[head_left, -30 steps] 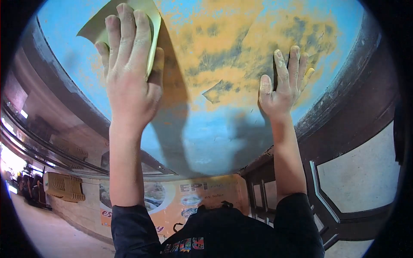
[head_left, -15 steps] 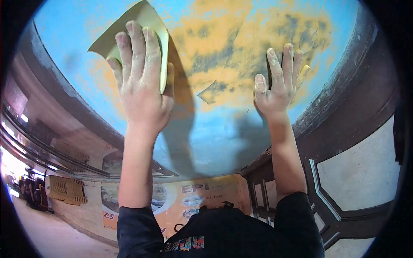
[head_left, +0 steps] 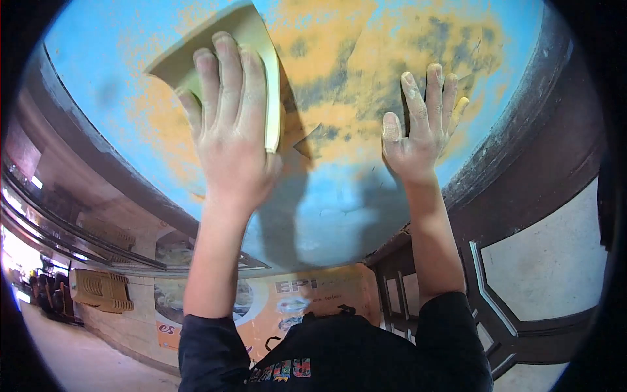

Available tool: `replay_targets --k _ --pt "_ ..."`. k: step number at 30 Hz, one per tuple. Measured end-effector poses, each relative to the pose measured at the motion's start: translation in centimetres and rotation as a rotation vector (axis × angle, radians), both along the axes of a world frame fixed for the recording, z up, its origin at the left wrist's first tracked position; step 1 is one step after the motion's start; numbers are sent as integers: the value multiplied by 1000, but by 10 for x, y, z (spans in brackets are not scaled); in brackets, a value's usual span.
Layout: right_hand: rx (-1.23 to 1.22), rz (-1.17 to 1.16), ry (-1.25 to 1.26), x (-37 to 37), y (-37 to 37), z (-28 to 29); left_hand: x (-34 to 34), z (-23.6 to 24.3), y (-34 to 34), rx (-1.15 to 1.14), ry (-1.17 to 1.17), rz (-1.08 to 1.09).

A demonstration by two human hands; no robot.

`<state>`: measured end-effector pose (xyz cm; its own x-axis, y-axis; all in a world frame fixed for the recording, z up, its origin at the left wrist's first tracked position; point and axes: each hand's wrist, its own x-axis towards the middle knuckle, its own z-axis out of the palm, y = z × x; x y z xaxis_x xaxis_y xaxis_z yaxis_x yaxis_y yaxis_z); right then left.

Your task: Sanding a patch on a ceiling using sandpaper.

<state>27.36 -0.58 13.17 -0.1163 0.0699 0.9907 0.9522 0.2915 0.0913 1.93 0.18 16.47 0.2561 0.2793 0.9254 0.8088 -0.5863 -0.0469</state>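
Observation:
My left hand point(head_left: 234, 140) presses a folded sheet of sandpaper point(head_left: 251, 27), pale yellow-beige on its outer side, against a painted panel point(head_left: 339, 225). Its fingers lie along the sheet, and the thumb is mostly hidden by the fold. The panel is light blue, with a broad rubbed area of orange and dark grey patches. Toward the right side of that area, my right hand point(head_left: 417, 140) rests with fingers spread and holds nothing. Pale dust coats the fingers of both hands.
A dark frame point(head_left: 509, 124) curves around the panel. Glass with reflections point(head_left: 98, 189) stands at the left. Dark woodwork with pale panes point(head_left: 542, 261) is at the right. Lower down are an orange printed banner point(head_left: 353, 287) and a tan slatted plastic object point(head_left: 101, 289).
My left hand and the sandpaper have slid a little to the right across the panel. My right hand has shifted very slightly left.

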Motion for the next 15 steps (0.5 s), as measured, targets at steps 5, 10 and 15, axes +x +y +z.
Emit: replay_targets --k 5,10,15 --pt "-9 -33 1 0 -2 2 15 -68 -14 -166 73 69" --pt "-36 -30 21 5 -2 -1 -3 16 9 96 -65 30" --pt "-35 -41 15 2 -5 3 9 -68 -11 -139 88 91"
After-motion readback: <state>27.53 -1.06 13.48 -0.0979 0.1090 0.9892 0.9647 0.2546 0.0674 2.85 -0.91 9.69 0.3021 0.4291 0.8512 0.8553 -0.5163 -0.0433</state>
